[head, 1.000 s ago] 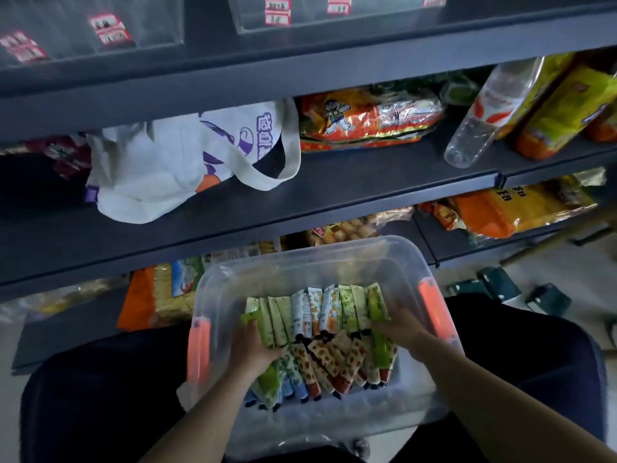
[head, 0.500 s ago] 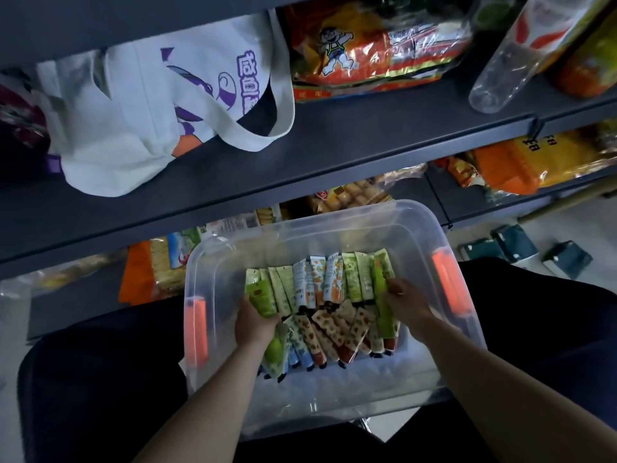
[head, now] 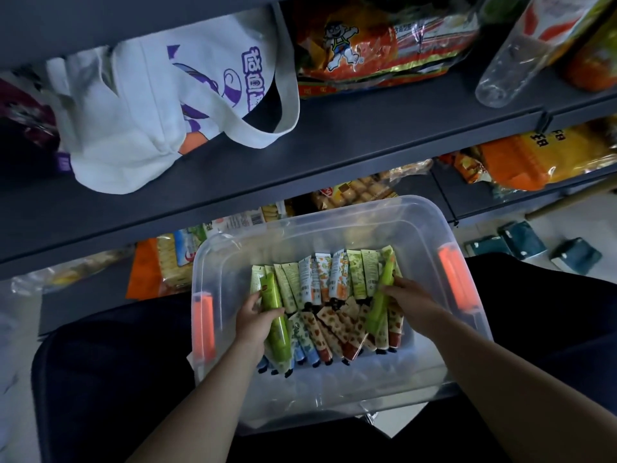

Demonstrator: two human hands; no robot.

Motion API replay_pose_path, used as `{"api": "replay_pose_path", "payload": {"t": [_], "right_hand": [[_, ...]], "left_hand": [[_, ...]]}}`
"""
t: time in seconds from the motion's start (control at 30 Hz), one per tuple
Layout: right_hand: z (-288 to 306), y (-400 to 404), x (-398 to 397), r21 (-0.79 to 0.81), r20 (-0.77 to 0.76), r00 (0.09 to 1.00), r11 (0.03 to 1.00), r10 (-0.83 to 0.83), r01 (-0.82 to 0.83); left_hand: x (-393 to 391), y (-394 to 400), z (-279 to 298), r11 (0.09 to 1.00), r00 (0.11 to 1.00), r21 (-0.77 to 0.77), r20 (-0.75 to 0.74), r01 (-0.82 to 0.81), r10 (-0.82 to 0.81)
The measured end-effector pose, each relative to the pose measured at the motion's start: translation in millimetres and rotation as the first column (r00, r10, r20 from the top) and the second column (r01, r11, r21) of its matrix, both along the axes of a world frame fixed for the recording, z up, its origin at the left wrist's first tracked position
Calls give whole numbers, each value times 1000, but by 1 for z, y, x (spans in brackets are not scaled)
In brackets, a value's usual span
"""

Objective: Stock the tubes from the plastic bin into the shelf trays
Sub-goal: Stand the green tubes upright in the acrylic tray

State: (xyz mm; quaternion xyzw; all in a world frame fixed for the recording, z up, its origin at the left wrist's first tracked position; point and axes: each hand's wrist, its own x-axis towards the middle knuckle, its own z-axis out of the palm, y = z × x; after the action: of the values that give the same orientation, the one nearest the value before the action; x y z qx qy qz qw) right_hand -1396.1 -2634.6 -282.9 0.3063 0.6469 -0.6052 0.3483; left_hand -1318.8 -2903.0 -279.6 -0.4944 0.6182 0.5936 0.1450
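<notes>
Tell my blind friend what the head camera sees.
Two hands reach into a clear plastic bin of tubes on someone's lap; the left hand and right hand each hold a green tube. Shelves with snacks stand behind.

This is a small shop or its stockroom. Dark metal shelves run in tiers, loaded with bagged snacks and biscuit packs, and a clear plastic bin holds rows of retail tubes.
</notes>
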Motion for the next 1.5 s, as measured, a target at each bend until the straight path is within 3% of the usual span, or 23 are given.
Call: {"api": "replay_pose_path", "payload": {"t": [0.1, 0.23, 0.37, 0.53, 0.7, 0.8, 0.93, 1.0, 1.13, 1.3, 1.5], "right_hand": [[11, -6, 1, -56, 11, 997, 996, -75, 75], [26, -11, 2, -220, 43, 991, 966, -126, 133], [43, -19, 3, -305, 59, 989, 941, -134, 146], [76, -18, 1, -216, -190, 979, 976, -68, 26], [126, -18, -8, -134, -332, 943, 991, -16, -30], [157, -20, -19, -80, -437, 896, 989, 80, -127], [201, -23, -36, -80, -582, 811, 989, 57, -127], [228, -23, -45, -47, -641, 764, 990, 72, -132], [276, -25, -60, 10, -718, 679, 978, 153, -209], [343, -27, -73, 119, -842, 496, 971, 210, -209], [429, -30, -109, 190, -926, 312, 977, 211, -97]], "left_hand": [[-4, 0, 11, 970, 992, 215, -33, -110, 120], [-11, 6, 33, 851, 975, 493, -23, -181, 221], [-19, 15, 51, 854, 986, 510, -58, -104, 155], [-28, 19, 74, 856, 978, 507, -207, 99, 10], [-39, 26, 106, 877, 928, 429, -370, 218, -49], [-48, 26, 132, 878, 888, 345, -428, 333, -168], [-62, 21, 169, 858, 775, 16, -438, 513, -455], [-70, 17, 192, 824, 706, -77, -477, 561, -524], [-83, 7, 243, 770, 594, -178, -540, 612, -597], [-96, -1, 308, 688, 478, -311, -535, 655, -697], [-120, -1, 393, 711, 428, -426, -587, 560, -688]]}}
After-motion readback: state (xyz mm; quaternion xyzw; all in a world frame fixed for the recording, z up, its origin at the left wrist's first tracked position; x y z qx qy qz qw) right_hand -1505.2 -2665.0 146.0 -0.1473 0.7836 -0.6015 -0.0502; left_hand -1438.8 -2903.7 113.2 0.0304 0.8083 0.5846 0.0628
